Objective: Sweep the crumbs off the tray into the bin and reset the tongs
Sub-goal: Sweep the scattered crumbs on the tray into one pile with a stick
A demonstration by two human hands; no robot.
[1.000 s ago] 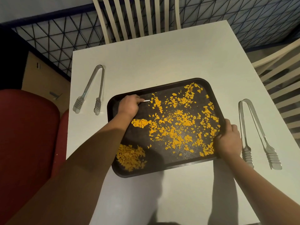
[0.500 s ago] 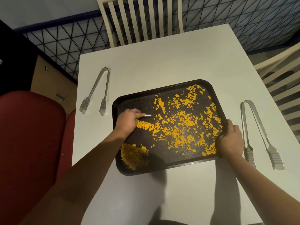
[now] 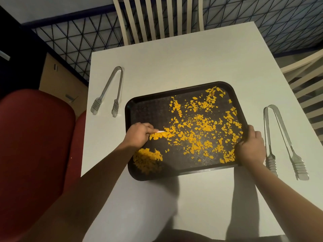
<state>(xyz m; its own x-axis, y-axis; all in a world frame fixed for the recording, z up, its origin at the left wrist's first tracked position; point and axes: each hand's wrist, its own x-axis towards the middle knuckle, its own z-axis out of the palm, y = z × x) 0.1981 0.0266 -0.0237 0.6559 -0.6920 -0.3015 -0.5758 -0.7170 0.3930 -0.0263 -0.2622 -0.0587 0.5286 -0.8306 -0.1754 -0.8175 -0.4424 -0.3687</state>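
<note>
A dark brown tray [image 3: 148,109] lies on the white table [image 3: 174,63], strewn with orange crumbs [image 3: 201,130]. A gathered heap of crumbs [image 3: 147,159] sits in the tray's near left corner. My left hand [image 3: 139,135] is curled round a small white scraper [image 3: 160,131] whose tip touches a clump of crumbs on the tray's left side. My right hand [image 3: 251,147] grips the tray's right rim. One pair of metal tongs [image 3: 109,91] lies left of the tray, another pair [image 3: 283,142] lies to its right.
A red bin [image 3: 35,154] stands against the table's left edge. Cream slatted chairs stand at the far side [image 3: 157,18] and at the right [image 3: 304,75]. A cardboard box [image 3: 59,81] sits on the floor to the left.
My left hand has dragged the scraper toward me down the tray's left side, pushing a clump of crumbs toward the corner heap. My right hand has stayed on the rim.
</note>
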